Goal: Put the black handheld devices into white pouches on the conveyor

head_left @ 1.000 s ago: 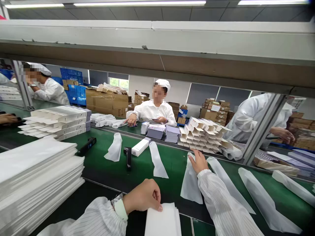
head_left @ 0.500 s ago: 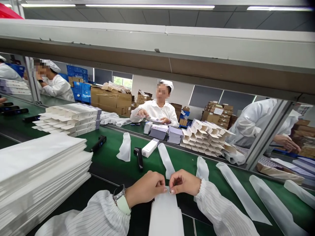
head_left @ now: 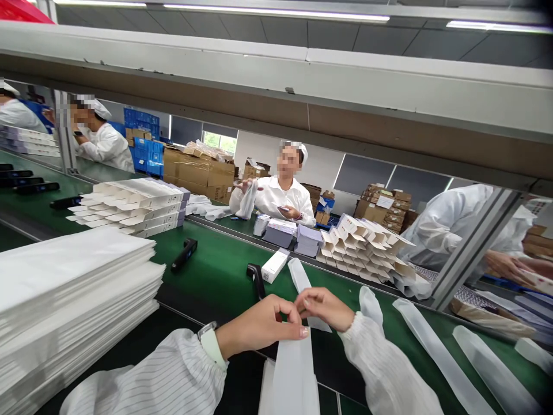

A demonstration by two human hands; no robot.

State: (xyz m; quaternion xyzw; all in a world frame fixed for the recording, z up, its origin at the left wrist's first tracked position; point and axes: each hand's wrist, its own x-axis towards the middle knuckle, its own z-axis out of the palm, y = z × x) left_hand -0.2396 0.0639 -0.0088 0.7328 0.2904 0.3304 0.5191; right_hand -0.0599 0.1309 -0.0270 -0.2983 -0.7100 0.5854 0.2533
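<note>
My left hand pinches the top edge of a white foam pouch, lifted off a small stack in front of me. My right hand is closed in a pinch at the same top edge, thumb and fingers together. Both hands meet above the near edge of the green conveyor belt. Just beyond them on the belt lie a black handheld device, a small white box and another white pouch.
A tall stack of white foam sheets fills the left. Flat cartons, a second black device, folded boxes and more pouches lie on the belt. Across it a person handles a pouch; other workers stand left and right.
My right hand left the pouch on the belt and came to my left hand; together they lifted one pouch by its top edge. The view shifted left.
</note>
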